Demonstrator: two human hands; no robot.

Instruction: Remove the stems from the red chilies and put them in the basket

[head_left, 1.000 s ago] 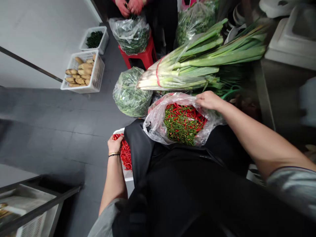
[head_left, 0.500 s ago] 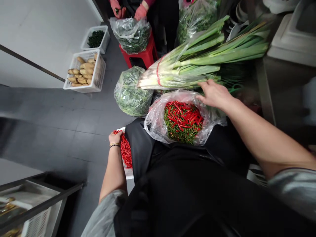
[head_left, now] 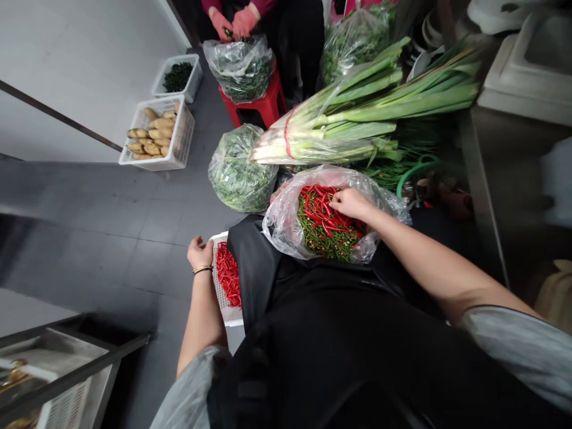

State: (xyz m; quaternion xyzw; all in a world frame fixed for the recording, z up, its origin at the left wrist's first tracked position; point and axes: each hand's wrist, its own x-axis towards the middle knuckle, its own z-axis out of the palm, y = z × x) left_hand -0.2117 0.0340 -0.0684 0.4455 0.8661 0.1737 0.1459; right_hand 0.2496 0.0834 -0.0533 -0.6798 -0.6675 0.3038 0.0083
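Note:
A clear plastic bag [head_left: 286, 220] of red chillies and green stems rests on my black apron in front of me. My right hand [head_left: 351, 203] is inside the bag's mouth, fingers curled down onto the red chillies [head_left: 319, 205]. My left hand [head_left: 199, 252] hangs at my left side, fingers loosely bent, by the rim of a white basket [head_left: 230, 316] that holds stemless red chillies [head_left: 227, 277]. I cannot see anything in the left hand.
Bundled leeks [head_left: 357, 116] lie beyond the bag. A bag of greens [head_left: 241, 170] sits on the floor. Another person's gloved hands [head_left: 232, 24] work over a bag on a red stool [head_left: 261, 104]. White baskets of ginger [head_left: 156, 134] and greens [head_left: 179, 76] stand left. A steel rack [head_left: 58, 369] is near left.
My right hand came back from the bag's far rim and dropped into the chillies. My left hand lifted off the chillies in the white basket and moved a little left of it.

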